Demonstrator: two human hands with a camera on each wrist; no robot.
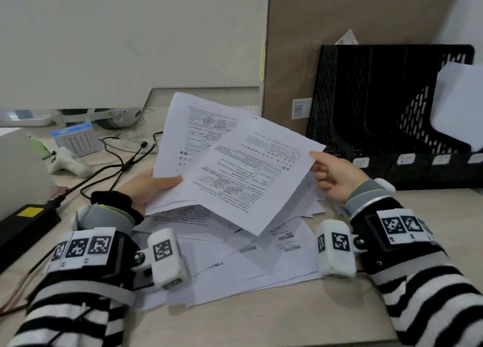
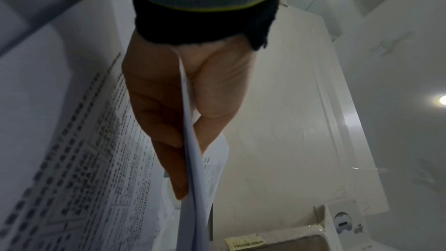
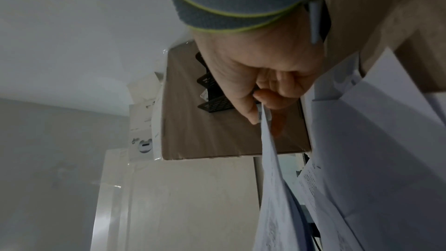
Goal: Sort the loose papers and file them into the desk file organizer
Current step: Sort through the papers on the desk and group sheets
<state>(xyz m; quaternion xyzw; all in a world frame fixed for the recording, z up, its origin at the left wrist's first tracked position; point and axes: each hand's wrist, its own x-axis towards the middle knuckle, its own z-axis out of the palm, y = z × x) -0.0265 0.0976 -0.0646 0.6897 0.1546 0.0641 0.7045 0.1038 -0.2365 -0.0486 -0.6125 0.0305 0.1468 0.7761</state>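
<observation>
While raised, left hand [image 1: 146,187] grips sheets [image 1: 193,137] | right hand [image 1: 337,176] pinches tilted page [image 1: 248,174]

papers [image 1: 243,174]: matt paper | file organizer [image 1: 366,106]: black perforated plastic | desk [image 1: 261,320]: smooth

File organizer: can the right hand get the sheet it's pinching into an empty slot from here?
Probably yes. The right hand pinches the front sheet by its corner, right in front of the file organizer, with nothing between them. The left hand holds other sheets, and whether it also pins this one is unclear.
</observation>
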